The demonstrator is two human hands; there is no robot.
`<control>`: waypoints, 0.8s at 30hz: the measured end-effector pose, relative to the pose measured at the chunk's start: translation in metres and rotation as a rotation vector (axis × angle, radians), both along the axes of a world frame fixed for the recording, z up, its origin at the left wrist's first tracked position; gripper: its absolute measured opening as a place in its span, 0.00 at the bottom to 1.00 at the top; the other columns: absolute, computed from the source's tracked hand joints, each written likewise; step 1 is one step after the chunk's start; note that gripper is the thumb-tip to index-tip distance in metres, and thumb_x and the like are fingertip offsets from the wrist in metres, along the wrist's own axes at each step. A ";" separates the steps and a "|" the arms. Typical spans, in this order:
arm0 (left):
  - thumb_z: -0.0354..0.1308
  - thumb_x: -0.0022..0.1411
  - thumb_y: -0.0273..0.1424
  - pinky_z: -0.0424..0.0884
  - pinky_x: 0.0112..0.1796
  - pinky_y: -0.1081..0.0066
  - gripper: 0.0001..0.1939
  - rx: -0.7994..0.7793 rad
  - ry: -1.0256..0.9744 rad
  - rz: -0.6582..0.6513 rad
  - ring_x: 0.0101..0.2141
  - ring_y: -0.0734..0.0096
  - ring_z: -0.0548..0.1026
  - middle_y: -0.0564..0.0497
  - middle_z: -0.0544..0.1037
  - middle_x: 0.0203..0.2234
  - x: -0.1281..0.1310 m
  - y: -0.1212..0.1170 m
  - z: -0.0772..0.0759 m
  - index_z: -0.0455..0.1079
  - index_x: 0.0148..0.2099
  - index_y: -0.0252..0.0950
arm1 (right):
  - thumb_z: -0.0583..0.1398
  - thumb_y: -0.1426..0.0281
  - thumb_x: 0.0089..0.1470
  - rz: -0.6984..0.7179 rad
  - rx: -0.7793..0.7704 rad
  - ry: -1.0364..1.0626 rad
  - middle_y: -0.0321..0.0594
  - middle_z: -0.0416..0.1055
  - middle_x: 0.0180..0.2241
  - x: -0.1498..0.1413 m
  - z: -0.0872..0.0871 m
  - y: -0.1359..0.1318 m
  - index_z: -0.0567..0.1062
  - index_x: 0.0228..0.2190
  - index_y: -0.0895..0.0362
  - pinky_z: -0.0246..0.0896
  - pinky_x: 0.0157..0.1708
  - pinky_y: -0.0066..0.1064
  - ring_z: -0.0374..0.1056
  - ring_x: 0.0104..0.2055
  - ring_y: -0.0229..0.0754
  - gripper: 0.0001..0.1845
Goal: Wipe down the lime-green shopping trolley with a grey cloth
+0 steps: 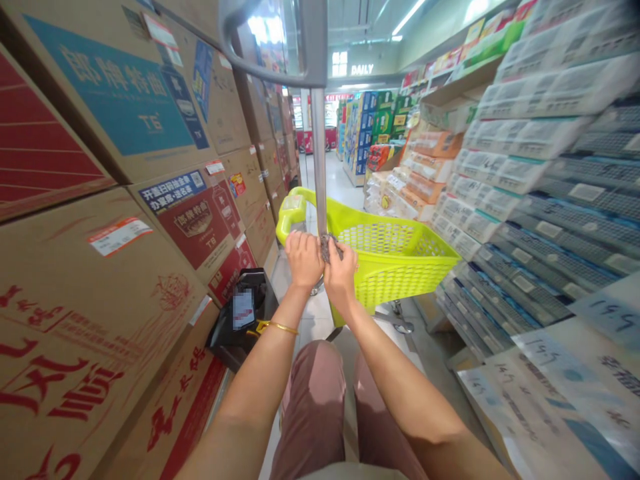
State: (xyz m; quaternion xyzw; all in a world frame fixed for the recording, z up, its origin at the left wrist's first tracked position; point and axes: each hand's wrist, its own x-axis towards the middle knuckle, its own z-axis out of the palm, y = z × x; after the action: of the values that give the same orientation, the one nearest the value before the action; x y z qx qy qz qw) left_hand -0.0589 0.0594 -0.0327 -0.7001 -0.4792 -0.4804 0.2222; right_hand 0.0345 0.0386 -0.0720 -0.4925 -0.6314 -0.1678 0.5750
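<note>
Both my hands meet at a shiny metal pole (pixel 319 160) that rises in front of me to a grey rounded frame (pixel 277 79). A dark grey, speckled, crumpled cloth or pad (pixel 327 247) is pressed against the pole. My right hand (pixel 341 268) is closed on that cloth, thumb and fingers pinching it. My left hand (pixel 303 259) is closed beside the pole, touching the cloth's left side; what lies under its fingers is hidden. Just behind the hands stands a lime-green shopping basket trolley (pixel 395 237) with a perforated body.
Stacked cardboard cartons (pixel 95 280) wall the left side. A black bag or box (pixel 245 310) sits on the floor by them. Packs of tissue paper (pixel 525 127) are piled high on the right, with price sheets (pixel 575 380) in front. The aisle floor (pixel 333 175) runs ahead toward blue cartons (pixel 359 130).
</note>
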 end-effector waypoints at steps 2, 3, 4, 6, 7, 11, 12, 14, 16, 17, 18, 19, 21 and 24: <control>0.42 0.64 0.31 0.55 0.54 0.56 0.13 0.008 0.005 -0.004 0.41 0.61 0.67 0.46 0.72 0.30 -0.001 0.000 0.001 0.65 0.31 0.37 | 0.48 0.72 0.57 0.016 0.013 -0.028 0.49 0.63 0.45 -0.007 0.003 0.000 0.63 0.55 0.57 0.58 0.48 0.42 0.59 0.47 0.45 0.24; 0.43 0.64 0.31 0.56 0.53 0.56 0.13 0.013 0.013 -0.006 0.41 0.62 0.67 0.46 0.72 0.30 -0.002 0.000 0.001 0.65 0.31 0.37 | 0.47 0.72 0.58 0.012 0.015 -0.045 0.49 0.64 0.45 -0.008 0.003 0.000 0.64 0.55 0.57 0.58 0.48 0.42 0.59 0.47 0.45 0.23; 0.42 0.64 0.31 0.56 0.53 0.57 0.12 0.014 0.021 -0.008 0.41 0.62 0.67 0.46 0.72 0.30 -0.004 0.000 0.002 0.65 0.32 0.37 | 0.47 0.72 0.58 0.003 0.010 -0.068 0.49 0.64 0.44 -0.006 0.001 0.000 0.64 0.54 0.57 0.58 0.48 0.42 0.59 0.47 0.45 0.23; 0.42 0.64 0.31 0.56 0.53 0.57 0.13 0.011 0.031 -0.016 0.42 0.62 0.67 0.46 0.72 0.31 -0.007 -0.001 0.003 0.65 0.33 0.36 | 0.47 0.73 0.58 -0.021 -0.015 -0.122 0.49 0.65 0.44 0.004 -0.004 -0.001 0.65 0.54 0.56 0.58 0.47 0.41 0.59 0.47 0.45 0.23; 0.42 0.65 0.32 0.56 0.53 0.57 0.13 0.008 0.031 -0.024 0.42 0.62 0.67 0.46 0.73 0.31 -0.008 -0.002 0.003 0.66 0.33 0.36 | 0.47 0.74 0.58 -0.040 -0.033 -0.135 0.49 0.65 0.44 0.010 -0.008 -0.001 0.65 0.54 0.56 0.58 0.47 0.41 0.59 0.47 0.45 0.23; 0.41 0.65 0.33 0.55 0.54 0.56 0.13 -0.007 0.013 -0.053 0.42 0.63 0.67 0.47 0.73 0.32 -0.012 -0.002 0.003 0.66 0.34 0.36 | 0.47 0.78 0.55 -0.093 -0.074 -0.083 0.49 0.64 0.45 0.037 -0.020 -0.003 0.63 0.56 0.55 0.58 0.47 0.44 0.58 0.48 0.45 0.26; 0.41 0.65 0.33 0.54 0.55 0.56 0.13 -0.010 0.007 -0.058 0.43 0.63 0.67 0.47 0.73 0.32 -0.012 -0.002 0.002 0.66 0.34 0.36 | 0.47 0.78 0.55 -0.091 -0.072 -0.058 0.49 0.63 0.45 0.041 -0.021 -0.003 0.63 0.55 0.55 0.59 0.47 0.44 0.58 0.47 0.45 0.26; 0.41 0.65 0.33 0.53 0.56 0.55 0.14 -0.013 -0.007 -0.062 0.43 0.63 0.67 0.47 0.73 0.32 -0.013 -0.001 0.000 0.66 0.34 0.36 | 0.47 0.77 0.55 -0.070 -0.070 -0.027 0.50 0.63 0.44 0.041 -0.019 -0.003 0.65 0.54 0.57 0.59 0.47 0.45 0.58 0.47 0.46 0.25; 0.41 0.65 0.32 0.52 0.56 0.55 0.14 -0.010 -0.019 -0.058 0.44 0.64 0.67 0.47 0.73 0.33 -0.013 0.000 -0.002 0.66 0.34 0.36 | 0.48 0.76 0.55 -0.023 -0.072 -0.035 0.51 0.63 0.44 0.033 -0.013 -0.003 0.66 0.53 0.58 0.59 0.47 0.45 0.58 0.47 0.46 0.25; 0.41 0.65 0.32 0.51 0.57 0.55 0.14 -0.006 -0.023 -0.053 0.44 0.64 0.67 0.47 0.73 0.33 -0.013 0.000 -0.002 0.66 0.34 0.36 | 0.48 0.76 0.55 0.012 -0.070 -0.055 0.51 0.63 0.44 0.026 -0.009 -0.003 0.66 0.53 0.58 0.58 0.47 0.45 0.59 0.47 0.47 0.25; 0.41 0.66 0.32 0.51 0.57 0.55 0.14 -0.004 -0.024 -0.049 0.45 0.64 0.67 0.46 0.73 0.34 -0.013 0.000 -0.003 0.67 0.34 0.36 | 0.48 0.75 0.55 0.052 -0.064 -0.082 0.51 0.63 0.44 0.019 -0.005 -0.003 0.66 0.54 0.58 0.58 0.48 0.45 0.59 0.48 0.47 0.25; 0.41 0.66 0.32 0.50 0.57 0.55 0.15 -0.004 -0.026 -0.048 0.45 0.64 0.67 0.46 0.74 0.34 -0.013 0.000 -0.004 0.67 0.35 0.36 | 0.48 0.74 0.55 0.086 -0.057 -0.108 0.51 0.64 0.45 0.013 -0.002 -0.003 0.65 0.54 0.58 0.58 0.48 0.45 0.59 0.48 0.47 0.24; 0.41 0.66 0.32 0.49 0.58 0.56 0.15 -0.018 -0.029 -0.056 0.46 0.65 0.67 0.46 0.74 0.35 -0.014 -0.001 -0.004 0.67 0.35 0.36 | 0.49 0.73 0.56 0.117 -0.058 -0.150 0.51 0.64 0.46 0.005 0.003 -0.002 0.65 0.54 0.57 0.57 0.49 0.43 0.59 0.48 0.47 0.24; 0.40 0.66 0.32 0.47 0.59 0.55 0.15 -0.060 -0.036 -0.085 0.48 0.65 0.66 0.46 0.74 0.37 -0.017 0.000 -0.003 0.68 0.36 0.36 | 0.49 0.72 0.56 0.094 -0.087 -0.186 0.50 0.63 0.47 0.010 0.003 0.000 0.65 0.54 0.56 0.57 0.49 0.43 0.60 0.49 0.46 0.24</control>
State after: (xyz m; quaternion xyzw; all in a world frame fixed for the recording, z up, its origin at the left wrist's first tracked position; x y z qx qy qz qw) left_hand -0.0757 0.0591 -0.0360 -0.7173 -0.4672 -0.4874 0.1720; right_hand 0.0443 0.0391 -0.0693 -0.4694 -0.7110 -0.1581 0.4992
